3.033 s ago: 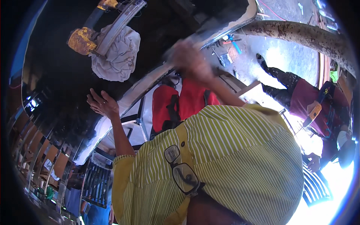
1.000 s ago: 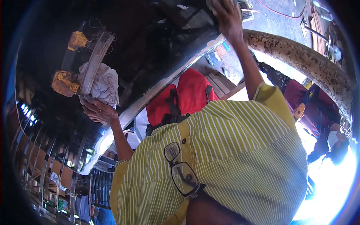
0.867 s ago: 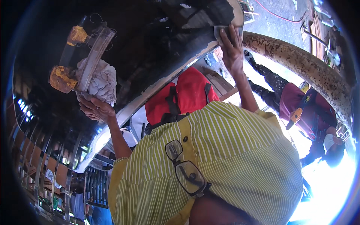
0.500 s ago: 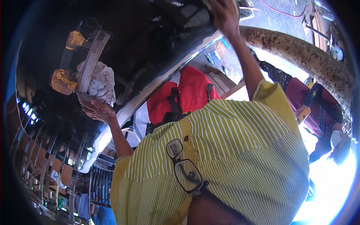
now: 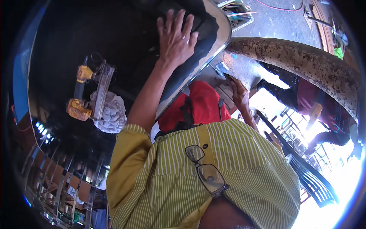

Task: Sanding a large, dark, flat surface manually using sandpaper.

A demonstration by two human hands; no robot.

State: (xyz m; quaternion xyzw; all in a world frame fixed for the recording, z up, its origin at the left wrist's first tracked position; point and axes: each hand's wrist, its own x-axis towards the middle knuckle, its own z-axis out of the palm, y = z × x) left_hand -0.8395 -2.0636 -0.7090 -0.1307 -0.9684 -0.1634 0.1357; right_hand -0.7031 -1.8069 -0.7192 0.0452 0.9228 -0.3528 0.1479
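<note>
My left hand lies flat, fingers spread, on a large glossy black panel with a pale, bare-looking border. Beyond the panel's edge, to the right, my right hand is closed on a thin, dark flat piece whose kind I cannot make out. On the panel to the left lies a crumpled whitish cloth. Against it rests a tool with a long flat bar and yellow-orange worn grips.
A thick, mottled curved beam crosses the right side. Another person in dark red is behind it. A dark slatted chair stands at the lower right. An open box of odds and ends sits on the concrete floor beyond the panel.
My left hand has moved from beside the cloth up and right across the panel. My right hand has come down from the panel's far end to beside its edge.
</note>
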